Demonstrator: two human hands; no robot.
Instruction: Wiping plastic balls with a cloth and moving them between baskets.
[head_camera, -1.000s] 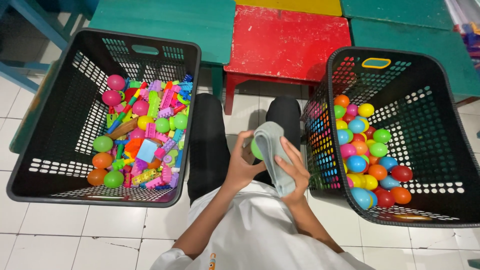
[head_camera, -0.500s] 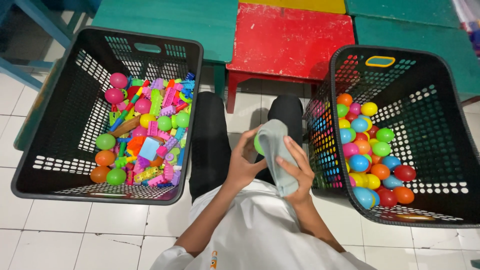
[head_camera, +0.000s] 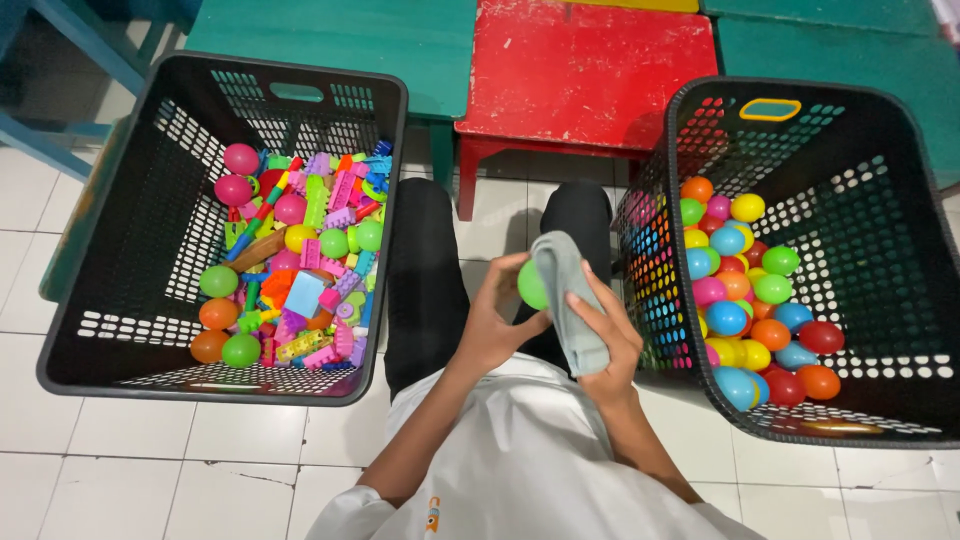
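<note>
The green ball (head_camera: 532, 285) sits in the person's lap, between the two black baskets and just in front of the red stool (head_camera: 590, 75), cupped in the left hand (head_camera: 492, 322) whose fingers (head_camera: 505, 272) curl closed round its near side. The right hand (head_camera: 604, 335) presses a grey cloth (head_camera: 568, 300) against the ball's right side, its fingers folded shut over the fabric. By the look of it the step in hand is wiping the ball, and doing it well seems to call for turning the ball a little at a time in the left hand, so that the cloth reaches every part, while the right hand keeps the fabric flat and taut rather than bunched; a light grip should do, since a smooth round ball held too loosely at the edge could slip to the tiled floor (head_camera: 120, 460). The left basket (head_camera: 90, 330), on the far side of the ball from the right one, holds mixed bricks and a few balls; the right basket (head_camera: 900, 200) holds only coloured balls. Against the earlier frames little differs: the ball and cloth stay in the same grip at the same place in the lap, the hands shifted only slightly, and both baskets lie as they did.
</note>
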